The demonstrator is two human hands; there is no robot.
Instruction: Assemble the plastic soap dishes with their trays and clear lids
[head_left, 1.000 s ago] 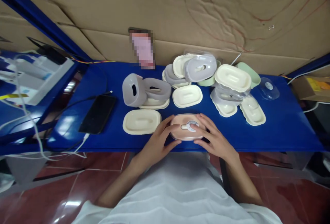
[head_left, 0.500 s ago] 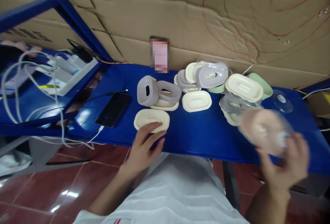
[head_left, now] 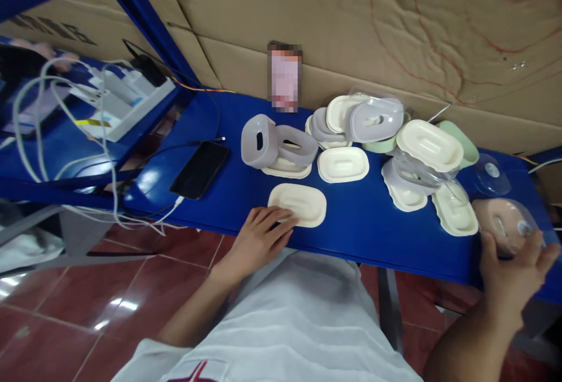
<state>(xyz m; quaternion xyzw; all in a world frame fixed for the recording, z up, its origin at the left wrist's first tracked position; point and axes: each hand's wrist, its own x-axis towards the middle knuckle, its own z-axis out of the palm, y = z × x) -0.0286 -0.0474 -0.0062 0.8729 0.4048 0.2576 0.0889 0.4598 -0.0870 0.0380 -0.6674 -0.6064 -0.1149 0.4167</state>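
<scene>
My right hand is at the far right end of the blue table, fingers around a pink soap box with a clear lid that rests near the table's right edge. My left hand lies at the front edge with its fingertips on a cream oval lid. Behind it lie a grey box on its side, a second cream lid and a heap of cream, grey and green boxes.
A black phone with a white cable lies left on the table. A small standing phone leans on the cardboard wall. A clear dome lid sits far right. A side shelf with a white tray and cables is at left.
My right hand carried the pink box from the middle front to the table's far right end and set it down. My left hand moved onto the cream lid, which slid right.
</scene>
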